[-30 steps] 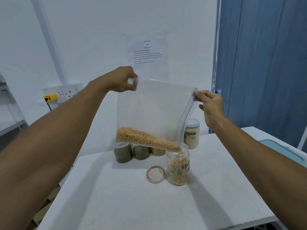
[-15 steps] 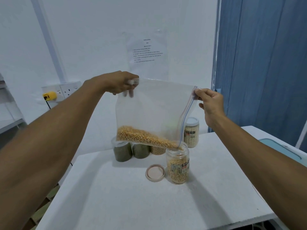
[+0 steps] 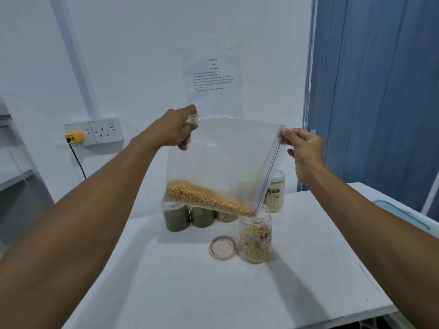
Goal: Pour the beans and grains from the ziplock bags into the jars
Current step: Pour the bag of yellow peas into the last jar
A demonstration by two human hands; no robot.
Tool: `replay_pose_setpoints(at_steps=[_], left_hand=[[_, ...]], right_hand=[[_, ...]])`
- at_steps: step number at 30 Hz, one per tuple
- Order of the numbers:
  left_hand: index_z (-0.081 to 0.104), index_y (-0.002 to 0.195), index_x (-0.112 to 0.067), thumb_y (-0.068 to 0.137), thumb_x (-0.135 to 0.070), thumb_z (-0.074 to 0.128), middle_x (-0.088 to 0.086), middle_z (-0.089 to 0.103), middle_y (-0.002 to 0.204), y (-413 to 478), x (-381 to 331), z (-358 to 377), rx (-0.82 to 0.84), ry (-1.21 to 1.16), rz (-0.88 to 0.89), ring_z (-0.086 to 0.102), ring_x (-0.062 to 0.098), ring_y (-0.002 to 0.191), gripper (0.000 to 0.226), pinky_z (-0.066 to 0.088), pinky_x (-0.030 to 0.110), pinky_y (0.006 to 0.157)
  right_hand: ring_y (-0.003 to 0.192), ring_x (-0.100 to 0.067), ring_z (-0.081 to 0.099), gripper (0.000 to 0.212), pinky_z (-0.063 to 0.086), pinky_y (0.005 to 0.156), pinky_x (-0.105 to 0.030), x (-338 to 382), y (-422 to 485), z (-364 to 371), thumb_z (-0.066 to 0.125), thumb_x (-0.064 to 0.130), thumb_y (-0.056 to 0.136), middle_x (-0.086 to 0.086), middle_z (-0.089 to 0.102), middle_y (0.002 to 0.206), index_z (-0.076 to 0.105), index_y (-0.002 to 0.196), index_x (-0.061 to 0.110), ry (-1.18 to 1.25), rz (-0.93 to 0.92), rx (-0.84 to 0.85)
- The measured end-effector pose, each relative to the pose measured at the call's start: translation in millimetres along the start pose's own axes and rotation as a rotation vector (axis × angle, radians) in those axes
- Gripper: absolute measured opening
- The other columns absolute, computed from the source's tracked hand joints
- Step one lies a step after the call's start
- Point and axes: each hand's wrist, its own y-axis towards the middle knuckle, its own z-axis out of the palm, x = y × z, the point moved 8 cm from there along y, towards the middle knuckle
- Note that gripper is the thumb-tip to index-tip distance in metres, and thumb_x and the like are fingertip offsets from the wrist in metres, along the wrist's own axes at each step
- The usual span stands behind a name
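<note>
Ziplock bag (image 3: 225,157), held with its zip edge turned to 3 o'clock; its 10 o'clock corner is pinched by the left hand (image 3: 175,129), its 2 o'clock corner by thumb and fingers of the right hand (image 3: 305,148). Yellow kernels (image 3: 204,198) are heaped along the bottom, sloped to the 5 o'clock corner, which is set at the mouth of the open jar (image 3: 256,241); the lid (image 3: 222,247) is laid at the jar's 9 o'clock. Since a second ago the left hand has been lowered slightly; heap and jar level are little altered, so pouring is judged slow and unfinished.
</note>
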Motion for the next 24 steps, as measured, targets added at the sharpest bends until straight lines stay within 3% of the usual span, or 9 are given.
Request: replay_pose_setpoints(at_steps=[2, 8, 12, 18, 21, 24], left_hand=[[0.046, 0.109, -0.016, 0.101, -0.027, 0.051, 0.009, 0.069, 0.072, 1.8, -0.5, -1.7, -0.059, 0.023, -0.012, 0.069, 0.018, 0.054, 0.014, 0.053, 0.029, 0.062], [0.044, 0.124, -0.017, 0.079, -0.035, 0.079, 0.001, 0.064, 0.079, 2.5, -5.7, 0.7, -0.053, 0.138, 0.027, 0.062, 0.013, 0.072, 0.061, 0.047, 0.03, 0.062], [0.037, 0.129, -0.017, 0.07, -0.019, 0.087, 0.004, 0.062, 0.081, -0.2, -5.8, 10.6, 0.056, 0.178, 0.033, 0.063, 0.024, 0.074, 0.077, 0.051, 0.035, 0.058], [0.044, 0.111, -0.006, 0.075, 0.001, 0.08, -0.004, 0.058, 0.078, -0.6, -7.3, 13.8, 0.063, 0.208, 0.084, 0.058, 0.024, 0.084, 0.051, 0.053, 0.037, 0.063], [0.046, 0.115, -0.008, 0.075, 0.001, 0.079, -0.005, 0.059, 0.077, 1.0, -9.7, 11.6, 0.061, 0.211, 0.094, 0.063, 0.03, 0.084, 0.053, 0.058, 0.049, 0.068], [0.046, 0.118, -0.013, 0.076, 0.001, 0.078, -0.004, 0.06, 0.079, 3.4, -14.2, 7.0, 0.055, 0.216, 0.1, 0.065, 0.031, 0.084, 0.055, 0.058, 0.05, 0.067]], right_hand=[[0.079, -0.012, 0.064, 0.009, 0.042, 0.077, -0.029, 0.3, -0.3, -2.6, 0.071, 0.018, 0.088, 0.0, 0.071, 0.08, 0.073, 0.08, 0.017, -0.001, 0.003, -0.011], [0.076, -0.01, 0.064, 0.008, 0.043, 0.086, -0.033, 5.7, -4.3, -5.4, 0.072, 0.018, 0.088, 0.0, 0.071, 0.08, 0.073, 0.08, 0.017, 0.009, 0.006, -0.028], [0.074, -0.009, 0.065, 0.009, 0.04, 0.104, -0.043, 6.6, -7.1, -4.5, 0.072, 0.018, 0.088, 0.001, 0.072, 0.08, 0.074, 0.079, 0.018, 0.01, 0.007, -0.019], [0.074, -0.009, 0.065, 0.011, 0.039, 0.108, -0.048, 5.7, -8.0, -3.0, 0.072, 0.019, 0.088, 0.001, 0.072, 0.078, 0.074, 0.077, 0.019, 0.01, 0.015, -0.012], [0.074, -0.009, 0.065, 0.01, 0.039, 0.108, -0.049, 6.1, -8.8, -3.0, 0.073, 0.02, 0.088, 0.001, 0.072, 0.079, 0.073, 0.077, 0.019, 0.009, 0.015, -0.011], [0.071, -0.007, 0.065, 0.009, 0.04, 0.107, -0.047, 7.2, -9.3, -3.4, 0.072, 0.019, 0.088, 0.003, 0.072, 0.077, 0.074, 0.078, 0.018, 0.02, 0.016, -0.016]])
